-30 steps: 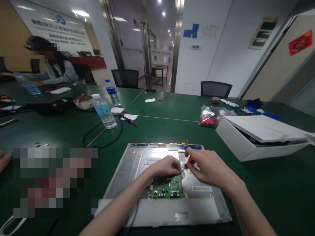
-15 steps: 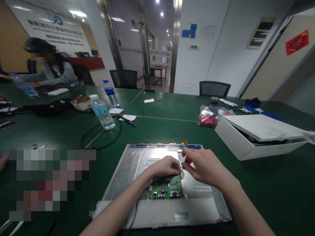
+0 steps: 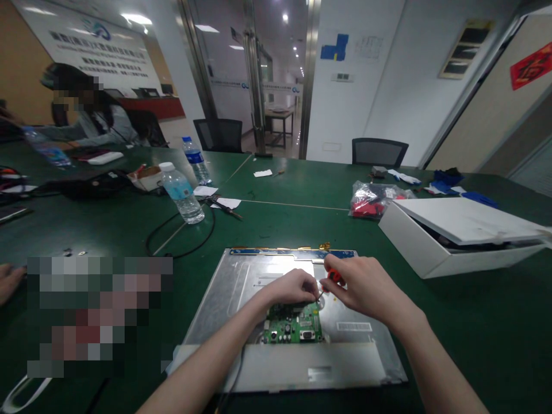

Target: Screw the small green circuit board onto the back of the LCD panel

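A silver display panel (image 3: 224, 310) lies flat, back side up, with a green circuit board (image 3: 293, 329) on its middle. In my right hand (image 3: 366, 287) is a red-handled screwdriver (image 3: 334, 278), its thin shaft slanting down to the board's upper right corner. My left hand (image 3: 295, 286) is closed in a pinch right by the screwdriver's tip, above the board's far edge. Whatever its fingertips hold, if anything, is hidden. A blue strip board (image 3: 267, 252) runs along the panel's far edge, and a pale cover strip (image 3: 345, 363) along the near one.
At the right stands a white box (image 3: 431, 253) with a tilted lid, a plastic bag with red items (image 3: 371, 201) behind it. Water bottles (image 3: 183, 195) and a soldering iron (image 3: 226, 208) with its cable are to the left. Another person (image 3: 103, 123) sits far left; another hand (image 3: 11, 282) shows at the left edge.
The camera view has shifted slightly. Both hands stay at the board's corner, and the screwdriver leans a little more to the right. The other hand at the left edge shows more.
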Action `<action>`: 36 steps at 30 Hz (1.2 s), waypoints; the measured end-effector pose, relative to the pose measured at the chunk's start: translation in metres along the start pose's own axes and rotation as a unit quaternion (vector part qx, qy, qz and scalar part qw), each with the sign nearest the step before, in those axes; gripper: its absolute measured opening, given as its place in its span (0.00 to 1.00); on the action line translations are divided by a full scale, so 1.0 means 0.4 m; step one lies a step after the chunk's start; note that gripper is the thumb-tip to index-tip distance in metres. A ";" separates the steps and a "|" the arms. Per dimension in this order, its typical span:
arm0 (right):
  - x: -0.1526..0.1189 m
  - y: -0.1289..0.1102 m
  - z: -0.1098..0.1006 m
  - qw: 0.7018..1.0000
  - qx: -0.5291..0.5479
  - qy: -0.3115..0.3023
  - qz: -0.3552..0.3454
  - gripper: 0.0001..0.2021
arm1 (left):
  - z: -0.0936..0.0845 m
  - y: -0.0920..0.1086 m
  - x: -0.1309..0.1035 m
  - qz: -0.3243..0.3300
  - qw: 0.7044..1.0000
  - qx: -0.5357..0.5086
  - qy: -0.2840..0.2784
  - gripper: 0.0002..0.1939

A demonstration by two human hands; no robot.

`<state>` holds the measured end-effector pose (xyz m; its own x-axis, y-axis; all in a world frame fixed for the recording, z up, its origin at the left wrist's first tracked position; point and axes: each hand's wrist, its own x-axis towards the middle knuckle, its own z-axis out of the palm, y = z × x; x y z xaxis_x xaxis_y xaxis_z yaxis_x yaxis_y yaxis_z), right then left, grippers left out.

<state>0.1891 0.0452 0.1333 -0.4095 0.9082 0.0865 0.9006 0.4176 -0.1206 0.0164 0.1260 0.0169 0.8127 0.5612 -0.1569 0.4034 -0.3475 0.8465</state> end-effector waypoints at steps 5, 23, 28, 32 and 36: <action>-0.008 0.003 -0.008 0.999 0.029 -0.004 -0.019 0.05 | -0.002 0.009 -0.003 -0.002 1.000 0.005 0.005 0.07; 0.004 0.008 0.014 0.997 0.066 0.028 -0.027 0.09 | 0.002 0.015 -0.010 0.004 0.999 0.050 0.021 0.10; 0.014 0.005 0.025 1.000 -0.005 0.030 0.002 0.06 | 0.003 0.008 -0.006 0.010 0.998 0.058 0.015 0.13; 0.006 -0.001 0.007 1.000 -0.002 0.013 -0.003 0.07 | 0.000 0.009 -0.006 0.017 0.997 0.068 0.011 0.13; -0.006 -0.006 -0.004 0.998 0.047 0.006 -0.027 0.07 | -0.001 0.010 -0.007 0.023 0.997 0.070 0.014 0.13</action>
<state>0.1884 0.0419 0.1351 -0.4545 0.8842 0.1080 0.8593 0.4671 -0.2083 0.0155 0.1234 0.0208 0.8199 0.5630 -0.1041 0.4233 -0.4736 0.7724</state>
